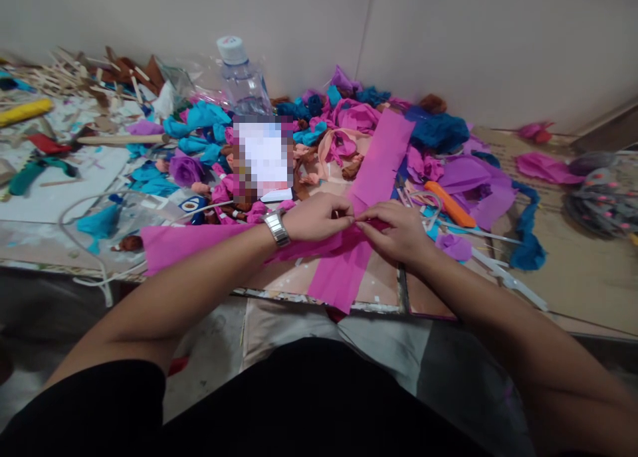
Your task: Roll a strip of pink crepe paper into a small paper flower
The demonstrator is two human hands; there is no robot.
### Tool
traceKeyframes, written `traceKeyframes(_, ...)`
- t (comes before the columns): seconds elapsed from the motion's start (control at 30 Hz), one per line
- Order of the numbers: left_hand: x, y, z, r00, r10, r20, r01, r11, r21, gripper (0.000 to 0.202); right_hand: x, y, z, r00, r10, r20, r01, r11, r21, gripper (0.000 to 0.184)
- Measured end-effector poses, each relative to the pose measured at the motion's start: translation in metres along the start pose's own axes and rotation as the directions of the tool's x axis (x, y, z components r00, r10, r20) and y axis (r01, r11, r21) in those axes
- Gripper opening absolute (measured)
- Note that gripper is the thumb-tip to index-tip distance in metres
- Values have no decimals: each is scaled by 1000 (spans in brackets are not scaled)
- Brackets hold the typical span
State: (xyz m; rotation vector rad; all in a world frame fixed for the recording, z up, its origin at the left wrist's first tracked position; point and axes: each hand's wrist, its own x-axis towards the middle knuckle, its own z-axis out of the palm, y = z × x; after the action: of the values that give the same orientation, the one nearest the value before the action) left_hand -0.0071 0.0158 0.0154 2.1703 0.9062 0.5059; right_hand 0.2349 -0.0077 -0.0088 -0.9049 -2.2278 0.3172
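Note:
My left hand [321,216], with a metal watch [276,228] at the wrist, is closed in a pinch on pink crepe paper. Close against it, my right hand [393,228] pinches the same paper, fingertips nearly meeting the left ones. The pink crepe paper strip [343,274] runs from the table's front edge up between the hands toward the back. Another pink strip [194,244] stretches left under my left forearm. Crumpled paper flowers in pink, blue, purple and brown lie heaped behind my hands.
A clear bottle [244,78] with a white cap stands at the back near a blurred phone-like screen [264,155]. Scissors with an orange handle [451,204] lie right. Green pliers [37,171], a wooden stick [124,139] and a white cable [62,221] lie left. Behind rises a wall [448,45].

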Motion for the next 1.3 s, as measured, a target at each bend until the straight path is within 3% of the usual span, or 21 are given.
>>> traceKeyframes(0.73, -3, 6, 3, 1000, 20, -21, -19, 997, 80, 25, 0, -2, 0, 998, 49, 46, -49, 999, -2, 8)
traceKeyframes(1.07, -3, 9, 6, 993, 34, -114, -17, 989, 144, 27, 2, -2, 0, 996, 85, 20, -85, 996, -2, 9)
traceKeyframes(1.3, -4, 13, 6, 992, 81, -93, -60, 977, 206, 25, 1, -3, -1, 996, 82, 32, -83, 996, 32, 8)
